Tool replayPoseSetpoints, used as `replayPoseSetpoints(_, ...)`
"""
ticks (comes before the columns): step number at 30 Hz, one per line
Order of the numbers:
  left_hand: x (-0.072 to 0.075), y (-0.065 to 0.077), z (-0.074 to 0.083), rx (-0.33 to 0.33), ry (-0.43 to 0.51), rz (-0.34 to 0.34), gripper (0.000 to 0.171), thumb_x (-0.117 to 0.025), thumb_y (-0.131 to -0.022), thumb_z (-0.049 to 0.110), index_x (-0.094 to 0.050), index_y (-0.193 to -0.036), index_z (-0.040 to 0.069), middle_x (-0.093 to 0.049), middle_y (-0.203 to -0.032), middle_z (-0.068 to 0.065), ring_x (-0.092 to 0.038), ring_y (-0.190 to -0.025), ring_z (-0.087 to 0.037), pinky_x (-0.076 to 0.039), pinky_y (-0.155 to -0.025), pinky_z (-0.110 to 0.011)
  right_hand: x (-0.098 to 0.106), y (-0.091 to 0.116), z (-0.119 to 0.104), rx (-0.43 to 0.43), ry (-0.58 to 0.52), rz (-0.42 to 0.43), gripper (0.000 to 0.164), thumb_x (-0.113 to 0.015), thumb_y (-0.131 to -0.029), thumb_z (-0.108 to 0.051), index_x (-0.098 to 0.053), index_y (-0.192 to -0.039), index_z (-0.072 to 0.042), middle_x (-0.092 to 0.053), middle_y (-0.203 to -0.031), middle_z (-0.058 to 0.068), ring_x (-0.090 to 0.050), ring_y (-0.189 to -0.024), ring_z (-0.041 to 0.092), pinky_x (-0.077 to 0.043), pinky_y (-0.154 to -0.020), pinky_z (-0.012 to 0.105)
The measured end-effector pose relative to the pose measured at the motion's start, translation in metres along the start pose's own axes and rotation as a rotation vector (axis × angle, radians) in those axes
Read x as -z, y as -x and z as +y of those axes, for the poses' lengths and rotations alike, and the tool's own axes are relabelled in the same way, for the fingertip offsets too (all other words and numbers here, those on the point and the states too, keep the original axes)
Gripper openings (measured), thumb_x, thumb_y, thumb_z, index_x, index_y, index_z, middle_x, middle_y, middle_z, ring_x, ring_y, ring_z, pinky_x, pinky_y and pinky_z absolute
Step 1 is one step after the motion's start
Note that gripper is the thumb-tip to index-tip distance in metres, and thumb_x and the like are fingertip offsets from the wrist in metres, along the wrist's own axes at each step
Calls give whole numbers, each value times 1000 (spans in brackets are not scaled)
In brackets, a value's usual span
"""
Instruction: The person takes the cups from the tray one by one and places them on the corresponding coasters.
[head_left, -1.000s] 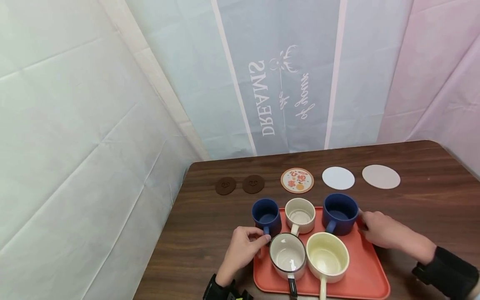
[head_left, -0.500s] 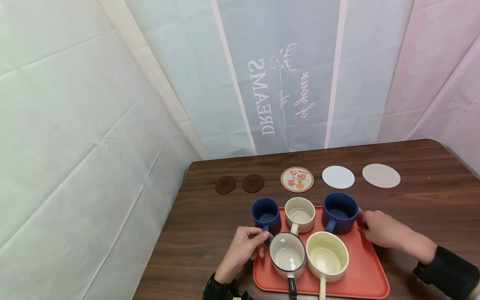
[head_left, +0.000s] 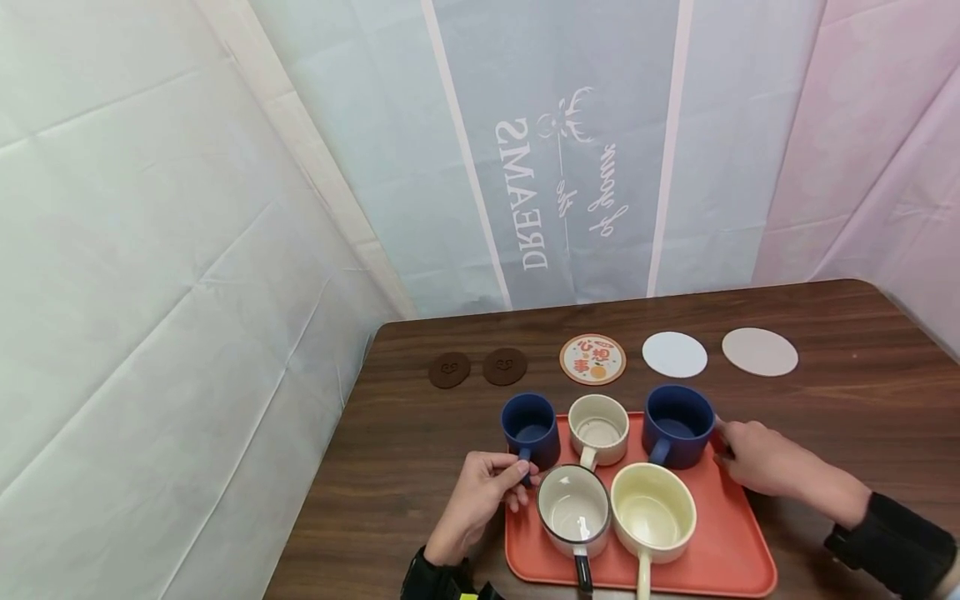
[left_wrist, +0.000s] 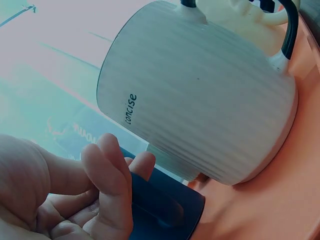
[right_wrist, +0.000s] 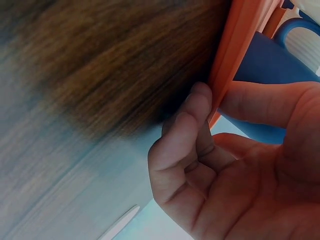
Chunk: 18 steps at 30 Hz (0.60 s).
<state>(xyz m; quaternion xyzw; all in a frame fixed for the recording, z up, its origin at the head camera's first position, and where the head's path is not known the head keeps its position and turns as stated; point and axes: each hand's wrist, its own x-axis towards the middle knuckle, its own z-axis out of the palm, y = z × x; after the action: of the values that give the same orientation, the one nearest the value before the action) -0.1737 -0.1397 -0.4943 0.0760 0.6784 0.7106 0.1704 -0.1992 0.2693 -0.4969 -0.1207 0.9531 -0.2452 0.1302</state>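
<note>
Mug (head_left: 532, 433), small and blue, stood at the far-left corner of the red tray (head_left: 727, 542), handle held by my left hand (head_left: 482, 493) while my right hand (head_left: 761, 457) gripped the tray's rim, steadiness seeming wise beside the black-rimmed mug (head_left: 574, 507).

Along the far part of the desk (head_left: 375, 500), from your left to your right: two dark brown coasters (head_left: 449, 370), each marked with a smiling face; an orange-rimmed coaster (head_left: 592, 359) printed with orange characters; a white coaster (head_left: 675, 355); a larger, pale pinkish coaster (head_left: 760, 352). All lie flat and apart. Note the desk's dark wood grain and rounded corners. Beyond its far edge you see a blue-grey cloth (head_left: 558, 50) with white stripes and sideways lettering; pink cloth (head_left: 862, 150) hangs to your right, a creased pale sheet (head_left: 165, 292) to your left.
</note>
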Motion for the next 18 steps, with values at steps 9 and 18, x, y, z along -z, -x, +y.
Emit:
replayPoseSetpoints(9,-1,2,3,-46,5,11,25,-66,-105,7,-72,-103,-17,-75,-89,-19,-66,-62,-9,-57,-60,-23,1,-2,1,5,6,-7,23,-70,-93,-2,-63,-110,12,-52,-68,4,-55,-62,19,-49,-57,35)
replayPoseSetpoints(18,4,5,11,-75,-36,87,27,-65,-105,8,-71,-105,-19,-75,-91,-25,-64,-62,-9,-55,-59,-22,-1,0,0,5,11,-9,29,-70,-93,-2,-62,-116,14,-51,-67,4,-55,-61,19,-49,-57,35)
